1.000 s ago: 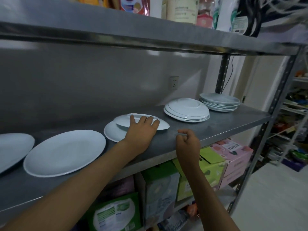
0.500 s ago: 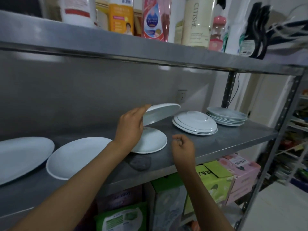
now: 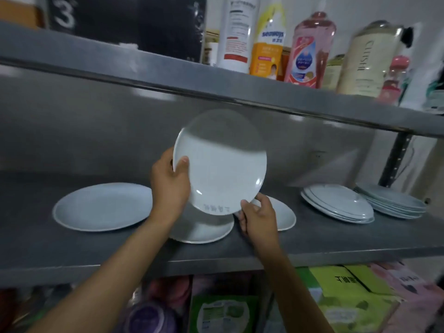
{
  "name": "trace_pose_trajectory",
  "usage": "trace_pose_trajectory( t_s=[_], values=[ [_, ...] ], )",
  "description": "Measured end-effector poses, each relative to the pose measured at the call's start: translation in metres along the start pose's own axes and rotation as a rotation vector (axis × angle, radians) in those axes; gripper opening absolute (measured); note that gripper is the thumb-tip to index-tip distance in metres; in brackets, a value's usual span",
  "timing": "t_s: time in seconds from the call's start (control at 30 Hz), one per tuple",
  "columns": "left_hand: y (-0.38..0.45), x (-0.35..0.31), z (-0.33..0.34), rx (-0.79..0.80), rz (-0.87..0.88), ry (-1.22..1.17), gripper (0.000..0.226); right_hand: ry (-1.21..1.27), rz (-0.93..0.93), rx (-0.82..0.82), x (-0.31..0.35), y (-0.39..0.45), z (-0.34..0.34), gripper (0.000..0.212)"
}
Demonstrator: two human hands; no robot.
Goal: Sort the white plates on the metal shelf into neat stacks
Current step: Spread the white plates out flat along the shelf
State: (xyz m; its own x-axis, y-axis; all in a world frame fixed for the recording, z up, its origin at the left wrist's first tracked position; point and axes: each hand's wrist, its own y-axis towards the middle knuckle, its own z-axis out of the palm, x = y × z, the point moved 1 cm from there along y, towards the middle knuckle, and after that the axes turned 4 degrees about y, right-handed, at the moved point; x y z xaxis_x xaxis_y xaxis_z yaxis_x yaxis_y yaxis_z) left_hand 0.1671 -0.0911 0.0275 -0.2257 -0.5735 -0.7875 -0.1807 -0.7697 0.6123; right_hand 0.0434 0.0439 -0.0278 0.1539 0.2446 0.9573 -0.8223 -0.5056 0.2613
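Here the left hand [image 3: 169, 186] pinches the rim of a round white plate [image 3: 219, 162], tilted up above the grey metal shelf [image 3: 312, 239], while the right hand [image 3: 258, 216] grips its lower edge. The step looks like carrying one loose plate; next it likely needs levelling and lowering onto the two-stack group [image 3: 336, 203] well right of the right hand.

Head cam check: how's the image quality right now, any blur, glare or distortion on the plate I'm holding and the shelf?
Head view: dim, flat indoor light; the lifted plate is motion-smeared along its top edge, with small glints near its lower rim; the left hand and right hand read fairly sharp; wide-angle bending tilts the upper shelf; bottles above are softly blurred.
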Motion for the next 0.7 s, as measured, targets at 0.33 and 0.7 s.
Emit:
trace_pose_trajectory(
  t_s=[0.33, 0.7],
  values=[
    [0.02, 0.026, -0.131, -0.095, -0.237, 0.05, 0.02, 0.101, 0.135, 0.185, 0.004, -0.032, 0.115, 0.012],
    [0.024, 0.021, -0.218, -0.189, -0.139, 0.462, 0.03, 0.077, 0.376, 0.248, -0.022, -0.059, 0.214, 0.014]
  ],
)
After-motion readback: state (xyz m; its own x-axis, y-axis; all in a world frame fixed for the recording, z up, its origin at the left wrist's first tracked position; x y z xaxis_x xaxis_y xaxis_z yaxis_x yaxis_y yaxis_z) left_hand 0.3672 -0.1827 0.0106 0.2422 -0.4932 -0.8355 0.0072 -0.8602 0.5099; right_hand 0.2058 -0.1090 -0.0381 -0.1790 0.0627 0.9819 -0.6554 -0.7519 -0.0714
